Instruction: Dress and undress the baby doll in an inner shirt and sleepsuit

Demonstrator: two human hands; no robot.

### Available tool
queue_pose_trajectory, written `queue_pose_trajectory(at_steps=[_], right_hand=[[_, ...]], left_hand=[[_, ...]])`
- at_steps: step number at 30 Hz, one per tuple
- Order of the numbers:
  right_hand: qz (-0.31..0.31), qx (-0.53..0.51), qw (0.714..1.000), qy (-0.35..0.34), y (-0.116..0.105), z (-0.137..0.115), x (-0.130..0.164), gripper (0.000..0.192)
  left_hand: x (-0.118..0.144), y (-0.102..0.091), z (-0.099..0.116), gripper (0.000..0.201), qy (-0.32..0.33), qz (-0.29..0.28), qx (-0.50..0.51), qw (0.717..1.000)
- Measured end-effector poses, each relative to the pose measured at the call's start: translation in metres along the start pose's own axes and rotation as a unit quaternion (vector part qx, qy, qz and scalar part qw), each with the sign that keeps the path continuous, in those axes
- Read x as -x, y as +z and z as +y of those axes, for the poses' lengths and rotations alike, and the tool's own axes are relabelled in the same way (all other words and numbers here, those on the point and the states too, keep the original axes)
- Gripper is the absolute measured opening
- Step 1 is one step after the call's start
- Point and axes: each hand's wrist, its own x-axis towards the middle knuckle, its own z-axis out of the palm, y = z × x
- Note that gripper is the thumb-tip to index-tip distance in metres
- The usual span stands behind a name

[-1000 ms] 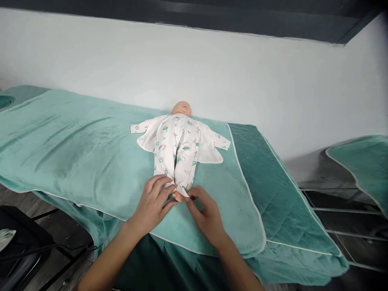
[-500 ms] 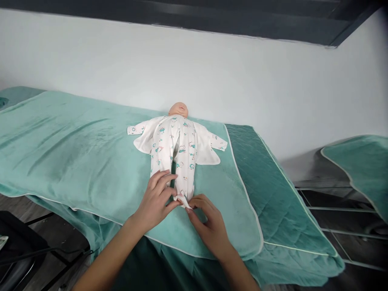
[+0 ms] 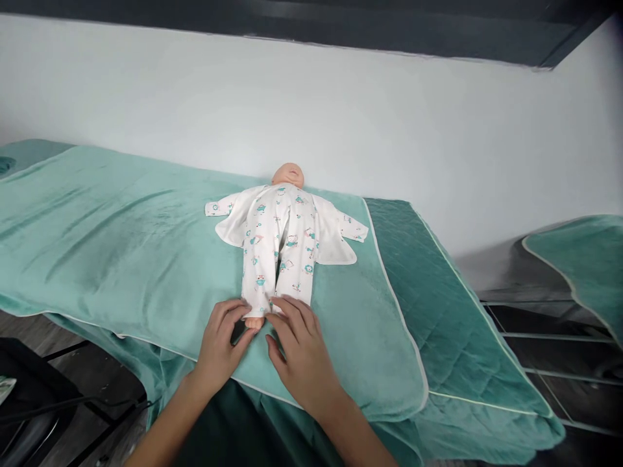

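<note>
A baby doll (image 3: 288,175) lies on its back on a light green blanket (image 3: 160,259), head toward the wall. It has on white printed trousers (image 3: 260,259), and a white printed top (image 3: 335,227) spreads out at both sides with its sleeves outstretched. My left hand (image 3: 224,344) is closed at the left trouser cuff, its thumb against the doll's bare foot (image 3: 254,322). Fingertips of my right hand (image 3: 299,350) rest on the other side of that cuff, with the thumb held apart. The doll's other foot is hidden behind my right hand.
Under the blanket is a darker green quilted cover (image 3: 438,311) on the bed. A white wall (image 3: 311,97) runs behind it. At the right stands a metal rack (image 3: 559,337) with green cloth (image 3: 584,259) above. A black chair (image 3: 29,389) is at lower left.
Both hands have moved left from the right trouser leg's end to the left one. The folded-up cuff on the right leg has left my fingers. The left foot now shows.
</note>
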Motion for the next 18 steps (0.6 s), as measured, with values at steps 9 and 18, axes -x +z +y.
queue_pose_trajectory(at_steps=[9,18], right_hand=[[-0.011,0.047,0.997,0.056,0.015,-0.006,-0.027,0.018],[-0.019,-0.004,1.000,-0.007,0.002,-0.007,-0.018,0.014]], left_hand=[[-0.006,-0.002,0.003,0.013,-0.064,-0.002,0.084,0.994],[-0.002,-0.010,-0.009,0.013,-0.054,-0.031,0.122,0.991]])
